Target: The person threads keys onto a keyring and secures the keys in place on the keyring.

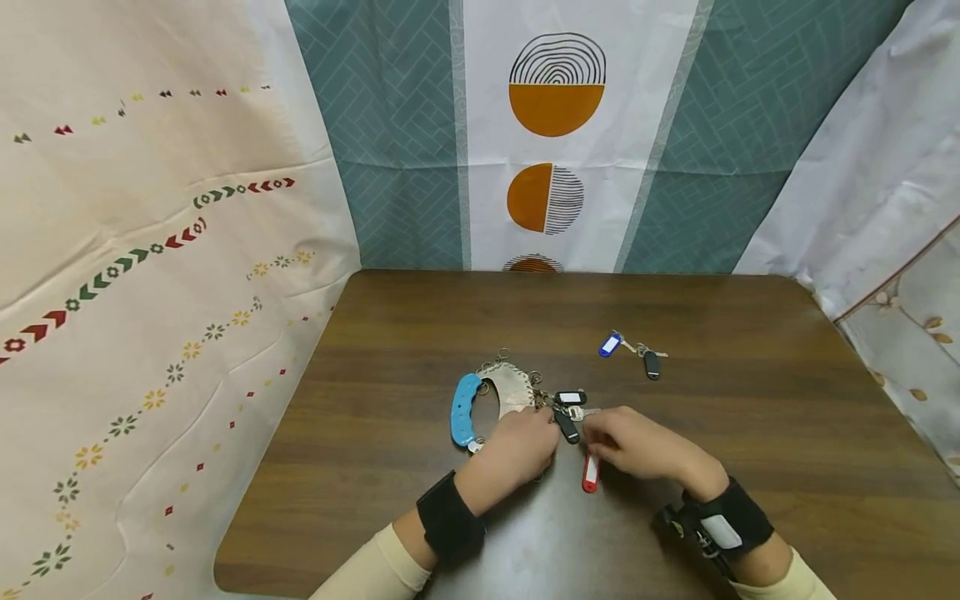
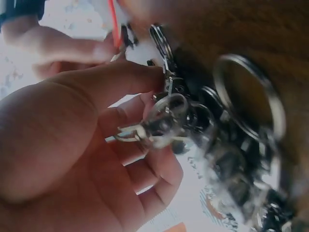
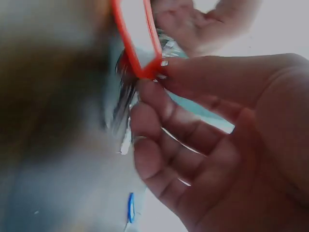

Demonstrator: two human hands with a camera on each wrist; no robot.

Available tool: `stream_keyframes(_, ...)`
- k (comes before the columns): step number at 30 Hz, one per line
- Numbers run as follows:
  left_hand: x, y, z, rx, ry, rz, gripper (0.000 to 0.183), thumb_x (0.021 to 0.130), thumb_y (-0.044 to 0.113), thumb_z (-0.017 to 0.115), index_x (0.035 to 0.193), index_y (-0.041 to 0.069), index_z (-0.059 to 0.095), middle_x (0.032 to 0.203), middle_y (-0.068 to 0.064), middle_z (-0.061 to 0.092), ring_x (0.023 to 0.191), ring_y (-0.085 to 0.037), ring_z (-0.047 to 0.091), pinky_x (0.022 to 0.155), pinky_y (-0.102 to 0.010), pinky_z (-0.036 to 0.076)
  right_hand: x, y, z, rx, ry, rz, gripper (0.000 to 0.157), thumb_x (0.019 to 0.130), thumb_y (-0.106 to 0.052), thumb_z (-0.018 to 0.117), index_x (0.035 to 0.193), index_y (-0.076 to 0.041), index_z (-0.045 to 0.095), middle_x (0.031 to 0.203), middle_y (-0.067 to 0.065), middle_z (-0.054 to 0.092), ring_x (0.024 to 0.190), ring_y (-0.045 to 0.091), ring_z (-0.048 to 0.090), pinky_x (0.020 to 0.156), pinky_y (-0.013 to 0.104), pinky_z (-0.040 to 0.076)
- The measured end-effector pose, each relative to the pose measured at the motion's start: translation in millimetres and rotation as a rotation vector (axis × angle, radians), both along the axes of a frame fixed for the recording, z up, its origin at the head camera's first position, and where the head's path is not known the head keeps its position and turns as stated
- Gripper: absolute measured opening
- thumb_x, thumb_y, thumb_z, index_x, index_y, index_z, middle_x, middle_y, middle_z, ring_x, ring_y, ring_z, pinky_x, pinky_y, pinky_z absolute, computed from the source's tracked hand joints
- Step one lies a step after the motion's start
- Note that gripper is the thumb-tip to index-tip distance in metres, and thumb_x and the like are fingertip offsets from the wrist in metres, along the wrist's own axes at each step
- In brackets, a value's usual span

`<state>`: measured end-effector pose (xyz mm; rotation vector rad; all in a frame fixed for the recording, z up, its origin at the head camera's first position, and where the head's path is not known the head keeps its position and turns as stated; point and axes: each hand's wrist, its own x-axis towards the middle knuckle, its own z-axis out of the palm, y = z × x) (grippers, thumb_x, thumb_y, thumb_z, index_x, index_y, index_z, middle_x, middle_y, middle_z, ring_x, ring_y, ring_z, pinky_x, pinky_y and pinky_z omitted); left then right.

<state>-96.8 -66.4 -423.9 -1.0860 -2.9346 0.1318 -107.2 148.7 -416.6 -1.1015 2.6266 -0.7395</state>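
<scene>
A ring-shaped key holder [image 1: 462, 408], with a blue grip and a pale stitched band edged with metal rings, lies on the table. My left hand [image 1: 521, 442] is at its right side. In the left wrist view, thumb and forefinger pinch a small metal clasp [image 2: 171, 84] among several split rings [image 2: 251, 92]. Beside that hand lie two black key tags [image 1: 566, 426] and a silver key [image 1: 577, 412]. My right hand [image 1: 641, 442] pinches a red key tag [image 1: 591, 473] by its ring end between thumb and forefinger, with the white label [image 3: 136, 29] showing.
Farther back on the brown wooden table [image 1: 420, 317] lie a blue key tag [image 1: 611, 345] and another black tag [image 1: 652, 365], each with a key. Patterned curtains [image 1: 397, 150] hang behind the table and at its sides. Black bands [image 1: 450, 517] circle both wrists.
</scene>
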Motion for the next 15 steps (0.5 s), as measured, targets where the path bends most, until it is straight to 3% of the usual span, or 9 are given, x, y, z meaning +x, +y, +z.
stream_keyframes(3, -1.7, -2, -2.8, -0.034, 0.019, 0.000, 0.015, 0.088, 0.029, 0.074, 0.095, 0.015, 0.075, 0.101, -0.002, 0.068, 0.086, -0.020, 0.064, 0.066, -0.035, 0.055, -6.0, 4, 3.4, -0.146, -0.034, -0.036, 0.017, 0.094, -0.004, 0.072, 0.086, -0.017, 0.064, 0.081, -0.005, 0.060, 0.072, 0.010, 0.056, 0.061, 0.026, 0.049)
stream_keyframes(5, -7.4, -6, -2.1, -0.002, -0.020, -0.017, 0.018, 0.088, 0.029, 0.071, 0.096, 0.013, 0.071, 0.099, -0.002, 0.067, 0.085, -0.019, 0.065, 0.067, -0.035, 0.056, -11.5, 9, 7.0, -0.284, -0.103, -0.090, 0.013, 0.097, -0.007, 0.070, 0.089, -0.016, 0.065, 0.094, 0.002, 0.067, 0.084, 0.017, 0.063, 0.069, 0.030, 0.054)
stream_keyframes(8, -23.3, -17, -1.5, 0.176, -0.178, -0.032, 0.013, 0.090, 0.022, 0.065, 0.094, 0.010, 0.064, 0.090, 0.000, 0.064, 0.080, -0.015, 0.063, 0.068, -0.031, 0.055, -22.4, 14, 9.5, -0.559, -0.243, -0.163, 0.008, 0.102, -0.007, 0.063, 0.095, -0.008, 0.065, 0.114, 0.015, 0.071, 0.107, 0.031, 0.065, 0.085, 0.033, 0.055)
stream_keyframes(11, -41.0, -30, -3.4, 0.385, -0.317, 0.017, 0.005, 0.092, 0.013, 0.059, 0.089, 0.012, 0.055, 0.080, 0.002, 0.058, 0.071, -0.011, 0.056, 0.064, -0.025, 0.049, -35.1, 12, 6.0, -0.854, -0.377, -0.224, 0.011, 0.105, -0.007, 0.056, 0.100, 0.002, 0.060, 0.111, 0.020, 0.072, 0.114, 0.039, 0.064, 0.094, 0.032, 0.053)
stream_keyframes(15, -59.8, -35, -10.0, 0.513, -0.313, 0.134, 0.009, 0.094, 0.011, 0.057, 0.088, 0.012, 0.050, 0.076, 0.002, 0.052, 0.065, -0.011, 0.049, 0.058, -0.022, 0.041, -50.3, -3, -8.5, -1.148, -0.516, -0.345, 0.013, 0.107, -0.006, 0.053, 0.102, 0.005, 0.057, 0.095, 0.013, 0.071, 0.100, 0.032, 0.070, 0.092, 0.033, 0.056)
